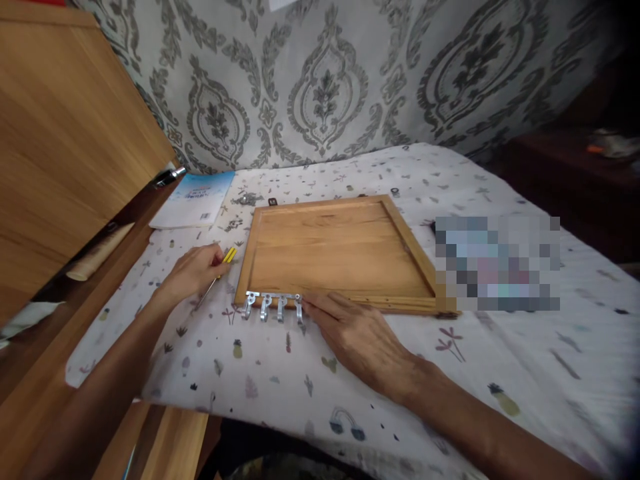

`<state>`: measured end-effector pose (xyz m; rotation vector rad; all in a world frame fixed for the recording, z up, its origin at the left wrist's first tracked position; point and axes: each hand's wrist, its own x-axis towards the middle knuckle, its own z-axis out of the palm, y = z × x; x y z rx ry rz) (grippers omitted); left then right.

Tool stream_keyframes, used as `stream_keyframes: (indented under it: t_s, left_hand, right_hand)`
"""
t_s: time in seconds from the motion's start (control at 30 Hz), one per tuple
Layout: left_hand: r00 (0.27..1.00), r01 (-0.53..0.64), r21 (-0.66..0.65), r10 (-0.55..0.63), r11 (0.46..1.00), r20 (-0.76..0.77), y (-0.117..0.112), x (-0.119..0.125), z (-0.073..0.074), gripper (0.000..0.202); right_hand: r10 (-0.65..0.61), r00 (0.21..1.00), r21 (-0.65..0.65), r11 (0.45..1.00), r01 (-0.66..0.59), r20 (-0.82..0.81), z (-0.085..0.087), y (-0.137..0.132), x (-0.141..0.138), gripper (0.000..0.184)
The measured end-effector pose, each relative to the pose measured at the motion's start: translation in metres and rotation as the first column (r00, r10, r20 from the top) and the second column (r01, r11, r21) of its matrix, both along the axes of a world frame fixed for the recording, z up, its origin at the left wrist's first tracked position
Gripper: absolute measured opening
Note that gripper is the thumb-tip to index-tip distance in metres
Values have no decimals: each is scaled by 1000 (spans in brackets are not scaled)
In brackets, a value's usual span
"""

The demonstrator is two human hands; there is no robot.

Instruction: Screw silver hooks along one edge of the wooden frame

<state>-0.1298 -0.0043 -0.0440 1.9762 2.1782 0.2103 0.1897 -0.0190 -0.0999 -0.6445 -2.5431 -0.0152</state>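
Working at the near left corner of a shallow framed wooden panel [340, 250] lying mid-way across a white printed sheet [280, 380].

Sharing the sheet's far left corner with a light blue paper booklet [195, 199], beside a tall brown wooden cabinet [65, 133]. Closing the left hand [193, 272] around a slim yellow-handled screwdriver [229, 255], just left of the panel, metal shaft slanting down towards the sheet's near edge. Laying the right hand [355, 337] flat and open, holding nothing, fingertips [313, 305] touching the panel's near rim, just right of a silver metal strip with four hooks [273, 300] sitting at that near left corner.
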Motion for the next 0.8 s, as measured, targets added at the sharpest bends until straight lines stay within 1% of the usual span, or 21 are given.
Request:
stream_keyframes:
  t_s: [0.07,0.1,0.17,0.2,0.27,0.3,0.33,0.4,0.47,0.57,0.63,0.7,0.8]
  left_hand:
    - [999,13,78,-17,997,51,-5,0,12,25]
    - [994,14,139,-29,990,108,-7,0,19,26]
    - [956,-20,296,-68,955,284,-10,3,36,27]
    - [918,-63,365,-89,929,386,-12,6,44,27]
    - [794,-172,484,-170,858,583,-14,15,56,29]
    - [725,-221,533,-228,817,650,-15,21,60,29]
    - [667,-242,564,-286,790,688,-15,29,62,28]
    - [591,-229,599,-380,767,712,-17,46,60,27]
    - [566,-167,619,-440,767,697,-20,66,53,23]
    - [581,-69,601,-458,796,673,-24,91,42,17]
    - [581,-12,603,-485,798,654,-25,103,36,17]
    - [585,31,606,-506,795,634,-25,109,33,17]
    - [597,76,606,-523,792,609,-25,113,32,16]
  right_hand:
    - [-11,1000,3,1000,11,8,0,0,0,30]
    - [-11,1000,5,1000,11,11,0,0,0,32]
    - [-6,1000,9,1000,6,13,0,0,0,33]
    - [-5,1000,9,1000,5,15,0,0,0,34]
    - [-8,999,0,1000,8,31,0,0,1,34]
    - [-12,999,-5,1000,12,40,0,0,1,33]
    - [-16,999,-8,1000,17,47,-1,0,1,33]
    - [-19,998,-9,1000,19,54,-2,0,1,32]
    - [-17,999,-4,1000,17,48,-2,-1,0,31]
    - [-9,999,-17,1000,10,47,-3,-1,0,31]
    - [-13,999,-24,1000,15,49,-3,-1,1,29]
    - [-17,998,-20,1000,18,54,-2,-1,1,27]
    - [-14,998,-10,1000,14,57,-1,-1,1,27]
